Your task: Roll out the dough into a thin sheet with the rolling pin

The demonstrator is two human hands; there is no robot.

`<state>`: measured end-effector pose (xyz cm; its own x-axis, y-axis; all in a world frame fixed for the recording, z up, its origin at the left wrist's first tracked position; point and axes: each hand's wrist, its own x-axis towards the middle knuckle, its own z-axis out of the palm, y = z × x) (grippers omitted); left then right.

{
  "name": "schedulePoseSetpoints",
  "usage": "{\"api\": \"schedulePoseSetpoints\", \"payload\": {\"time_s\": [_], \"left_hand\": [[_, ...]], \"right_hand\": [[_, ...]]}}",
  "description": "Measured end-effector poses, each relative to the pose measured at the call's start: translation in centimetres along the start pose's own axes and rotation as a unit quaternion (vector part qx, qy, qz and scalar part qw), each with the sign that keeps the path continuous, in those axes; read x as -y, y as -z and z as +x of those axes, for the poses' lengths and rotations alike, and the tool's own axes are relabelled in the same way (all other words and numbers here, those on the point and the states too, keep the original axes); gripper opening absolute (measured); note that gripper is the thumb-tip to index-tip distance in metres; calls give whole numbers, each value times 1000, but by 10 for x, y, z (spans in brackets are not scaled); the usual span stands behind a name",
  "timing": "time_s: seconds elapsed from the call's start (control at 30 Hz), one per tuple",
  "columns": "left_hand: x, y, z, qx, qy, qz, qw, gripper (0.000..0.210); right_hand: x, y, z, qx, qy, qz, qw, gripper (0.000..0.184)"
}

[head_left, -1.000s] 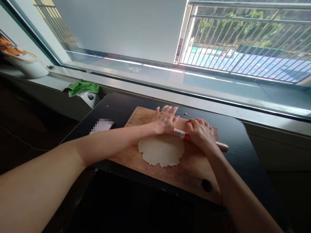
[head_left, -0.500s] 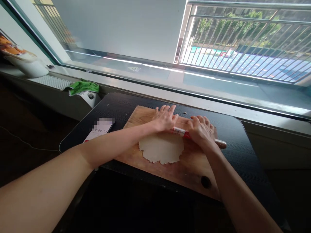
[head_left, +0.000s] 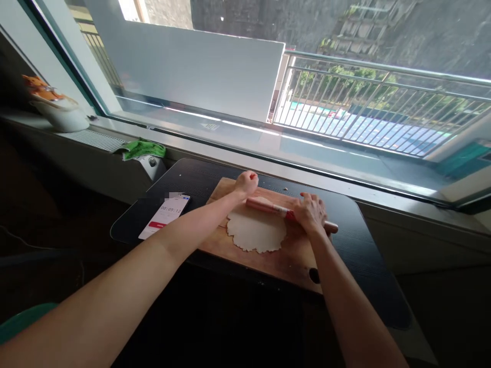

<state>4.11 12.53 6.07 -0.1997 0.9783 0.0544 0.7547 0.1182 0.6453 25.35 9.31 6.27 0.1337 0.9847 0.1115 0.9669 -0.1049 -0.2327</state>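
1. We see the dough sheet lying flat on the wooden board, which rests on the dark worktop; the sheet's near edge is ragged.
2. The rolling pin slants across the far part of the dough, with a little of the sheet showing beyond it.
3. Our left grip is curled into a fist off the pin, just beyond its left end and the dough's far left edge; we see nothing held in it, and cannot tell whether it touches the board.
4. Our right grip lies over the pin near its right end, unclenched, fingers reaching past it; the dough is to its left, on the near side of the pin.
5. Half a second ago our left grip was spread over the pin's left part; now it has lifted clear, and that end is uncovered.
6. Our right grip remains on the pin.
7. Our left forearm now hides less of the phone, whose display reads 00:09:12.
8. Our view has tilted up, showing more of the grey wall outside, and a green rim has appeared at lower left.
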Motion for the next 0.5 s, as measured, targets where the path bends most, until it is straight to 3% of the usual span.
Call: {"api": "schedulePoseSetpoints", "payload": {"time_s": [0.1, 0.2, 0.27, 0.37, 0.5], "left_hand": [[33, 24, -25, -12, 23, -1, 1000, 33], [42, 40, -39, 38, 30, -2, 999, 20], [35, 45, -42, 91, 35, -5, 995, 11], [14, 46, -41, 153, 53, -4, 987, 3], [-5, 41, -36, 147, 69, -14, 987, 25]], "right_hand": [[-6, -4, -32, -62, 36, -13, 997, 51], [-9, 1, -48, -51, 64, -15, 997, 52], [-14, 9, -49, -20, 43, -9, 999, 54], [-29, 24, -50, 15, -44, 12, 999, 58], [-50, 36, -57, 34, -118, 42, 992, 64]]}}
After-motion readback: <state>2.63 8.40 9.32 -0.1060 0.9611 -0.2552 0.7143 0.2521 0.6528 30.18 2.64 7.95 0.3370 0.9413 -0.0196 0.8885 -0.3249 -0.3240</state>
